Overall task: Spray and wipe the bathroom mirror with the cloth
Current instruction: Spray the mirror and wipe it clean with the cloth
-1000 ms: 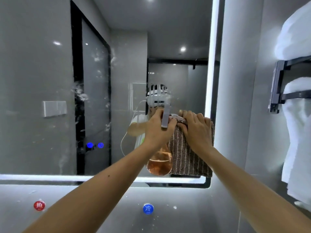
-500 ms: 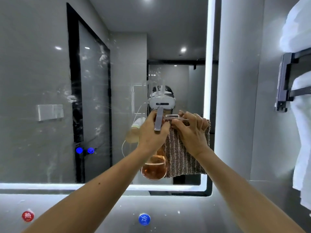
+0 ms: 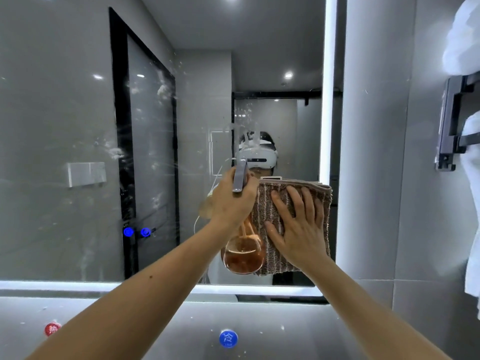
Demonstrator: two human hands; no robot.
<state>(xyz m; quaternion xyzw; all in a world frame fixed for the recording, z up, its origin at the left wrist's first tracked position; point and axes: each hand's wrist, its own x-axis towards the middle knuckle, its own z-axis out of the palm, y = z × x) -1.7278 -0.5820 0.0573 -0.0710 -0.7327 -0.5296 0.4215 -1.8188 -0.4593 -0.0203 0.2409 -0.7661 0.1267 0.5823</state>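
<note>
Mirror (image 3: 65,126) left of the grip shows unwiped splatter; left hand (image 3: 232,201) clasps the spray bottle (image 3: 242,258); just beside it, right hand (image 3: 298,227), fingers flat, presses the cloth (image 3: 272,261) to the glass; likely faults: bottle striking the glass, cloth slipping.

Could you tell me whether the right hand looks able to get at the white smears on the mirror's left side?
Probably not directly: the left hand, gripping the spray bottle, sits right beside the cloth, between the right hand and the smears; it would need to move aside.

One cloth (image 3: 275,263), one bottle (image 3: 242,258), two hands (image 3: 231,203) (image 3: 298,229)
</note>
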